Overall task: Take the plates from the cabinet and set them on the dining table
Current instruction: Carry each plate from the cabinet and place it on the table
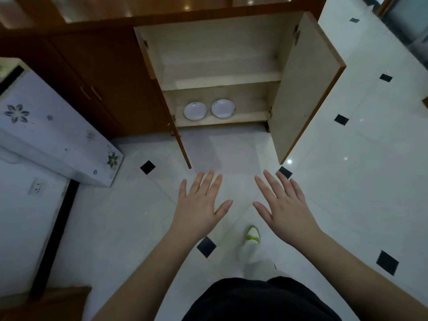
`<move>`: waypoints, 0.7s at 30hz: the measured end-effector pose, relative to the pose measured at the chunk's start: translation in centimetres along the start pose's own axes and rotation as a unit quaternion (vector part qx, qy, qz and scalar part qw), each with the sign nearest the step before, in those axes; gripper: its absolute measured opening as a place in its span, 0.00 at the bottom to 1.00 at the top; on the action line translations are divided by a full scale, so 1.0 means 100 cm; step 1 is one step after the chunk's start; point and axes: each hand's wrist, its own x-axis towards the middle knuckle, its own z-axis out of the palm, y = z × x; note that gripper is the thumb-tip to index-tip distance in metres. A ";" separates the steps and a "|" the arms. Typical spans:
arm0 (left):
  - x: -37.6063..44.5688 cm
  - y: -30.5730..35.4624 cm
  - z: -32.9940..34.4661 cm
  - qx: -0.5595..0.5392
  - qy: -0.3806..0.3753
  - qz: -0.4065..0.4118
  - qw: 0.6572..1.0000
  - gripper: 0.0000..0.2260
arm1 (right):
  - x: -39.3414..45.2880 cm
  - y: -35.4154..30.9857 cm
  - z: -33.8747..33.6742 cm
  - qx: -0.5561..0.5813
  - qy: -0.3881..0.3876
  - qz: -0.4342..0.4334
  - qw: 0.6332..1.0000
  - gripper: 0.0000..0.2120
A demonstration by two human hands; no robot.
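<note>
Two white plates (195,110) (223,108) lie flat side by side near the front edge of the bottom shelf (250,117) of the open cabinet (222,54), both doors swung wide, while the left hand (201,205) and right hand (283,206) hover empty, fingers spread, above the floor (347,181).

Plates: two, a left plate (195,110) and a right plate (223,108), on the bottom shelf of the cabinet (220,66). Cabinet doors open: two. Hands below the cabinet: two. Shoes visible: one (252,234).
</note>
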 end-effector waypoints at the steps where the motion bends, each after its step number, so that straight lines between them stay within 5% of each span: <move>1: 0.019 0.002 -0.002 0.001 0.000 0.003 1.000 0.32 | 0.016 0.010 0.000 0.005 0.001 -0.002 1.000 0.30; 10: 0.166 0.014 -0.053 0.014 0.040 0.002 0.999 0.31 | 0.141 0.101 -0.020 0.006 -0.027 -0.006 1.000 0.31; 21: 0.291 -0.035 -0.073 -0.005 0.090 -0.022 0.996 0.32 | 0.302 0.101 -0.047 0.013 -0.002 -0.036 0.999 0.29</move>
